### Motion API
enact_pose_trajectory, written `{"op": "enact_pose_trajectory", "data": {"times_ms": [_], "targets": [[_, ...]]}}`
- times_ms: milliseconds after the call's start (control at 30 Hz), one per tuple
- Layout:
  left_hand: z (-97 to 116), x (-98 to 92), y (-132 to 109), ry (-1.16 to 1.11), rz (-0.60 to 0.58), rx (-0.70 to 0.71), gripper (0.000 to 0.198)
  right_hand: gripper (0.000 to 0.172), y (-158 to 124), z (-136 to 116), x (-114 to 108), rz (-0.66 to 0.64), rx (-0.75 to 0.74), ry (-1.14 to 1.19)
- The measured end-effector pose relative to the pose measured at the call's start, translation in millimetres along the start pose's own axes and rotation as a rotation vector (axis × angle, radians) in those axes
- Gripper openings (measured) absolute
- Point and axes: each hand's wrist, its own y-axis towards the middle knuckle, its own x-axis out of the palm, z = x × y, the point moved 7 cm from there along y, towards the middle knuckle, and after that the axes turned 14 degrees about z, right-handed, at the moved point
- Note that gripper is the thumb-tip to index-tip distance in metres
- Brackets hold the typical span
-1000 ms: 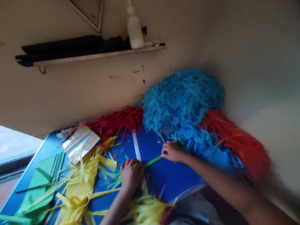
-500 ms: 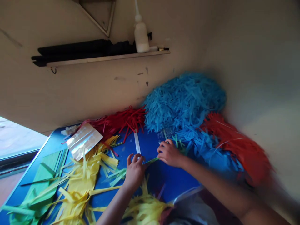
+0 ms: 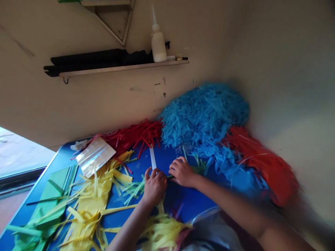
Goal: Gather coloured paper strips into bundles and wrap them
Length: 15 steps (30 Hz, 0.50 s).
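My left hand (image 3: 155, 184) is closed over the middle of a green crepe-paper fringe, whose light green strands (image 3: 133, 190) fan out to its left. My right hand (image 3: 182, 172) pinches the same fringe a short way to the right. Darker green strands (image 3: 200, 165) come out beyond the right hand, and a short twisted stretch shows between the two hands. My fingertips are partly hidden. Just past my left hand, a narrow white strip (image 3: 153, 157) lies on the blue table (image 3: 180, 193). Yellow paper fringe (image 3: 164, 230) is bunched close to my body.
Blue fringe (image 3: 206, 111) is heaped at the back, with red fringe (image 3: 131, 134) on its left and orange-red fringe (image 3: 264, 164) on its right. Yellow (image 3: 91, 198) and green paper (image 3: 48, 195) and a shiny sheet (image 3: 95, 157) lie left. A wall shelf (image 3: 123, 69) holds a white bottle (image 3: 158, 45).
My hands have come closer together, the left shifting slightly right and the right slightly left. Less of the green fringe shows between them. The view has tilted up a little.
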Motion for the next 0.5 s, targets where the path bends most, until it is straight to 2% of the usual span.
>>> {"op": "enact_pose_trajectory", "data": {"times_ms": [133,267,400,500], "targets": [[-1.2,0.2,-6.9,0.0,0.014,-0.008,0.019,0.02,-7.5,-8.9,2.2,0.074,-0.054,-0.064],[-10.4,-4.1,-18.9,-0.017,-0.002,-0.027,0.021,0.021,-25.1,11.9,-2.7,0.122,-0.021,-0.005],[-29.2,-7.2,-29.6,-0.048,-0.018,-0.097,0.018,0.01,-35.5,43.6,2.2,0.07,0.181,0.144],[-40.4,-5.2,-33.8,-0.07,-0.035,-0.17,0.017,0.008,-37.1,57.1,8.7,0.031,0.32,0.202]]}}
